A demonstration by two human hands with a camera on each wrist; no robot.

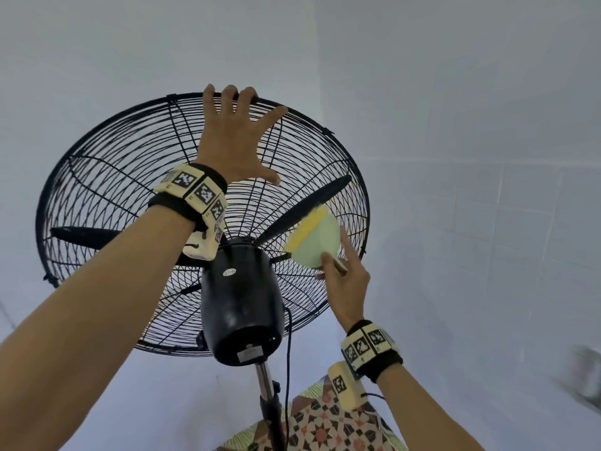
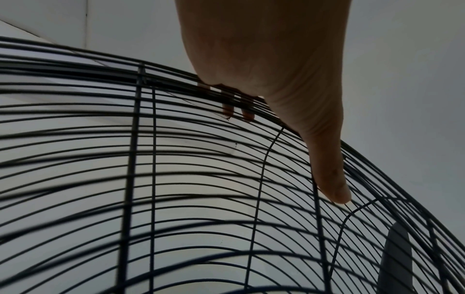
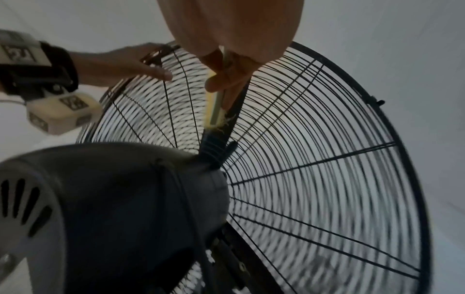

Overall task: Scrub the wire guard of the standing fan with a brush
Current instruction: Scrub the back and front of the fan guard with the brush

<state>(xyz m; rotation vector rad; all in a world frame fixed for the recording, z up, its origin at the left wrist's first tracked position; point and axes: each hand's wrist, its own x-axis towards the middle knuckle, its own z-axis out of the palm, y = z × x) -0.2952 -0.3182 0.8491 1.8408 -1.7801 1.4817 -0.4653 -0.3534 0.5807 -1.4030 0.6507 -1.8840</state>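
The black wire guard (image 1: 107, 177) of the standing fan tilts above me, seen from behind. My left hand (image 1: 234, 138) lies on its upper part, fingers hooked over the top rim and thumb stretched along the wires. In the left wrist view the fingertips (image 2: 227, 111) show curled behind the rim of the guard (image 2: 141, 159). My right hand (image 1: 344, 278) pinches a pale green brush (image 1: 317, 242) whose yellow bristles (image 1: 307, 227) press on the rear wires, right of the hub. In the right wrist view the brush (image 3: 215, 105) lies along a dark blade behind the guard (image 3: 327, 179).
The black motor housing (image 1: 242, 304) juts toward me below the hands, on a chrome pole (image 1: 265, 382) with a black cord (image 1: 287, 353) hanging beside it. A patterned cloth (image 1: 325, 428) lies below. Pale walls surround the fan, tiled on the right.
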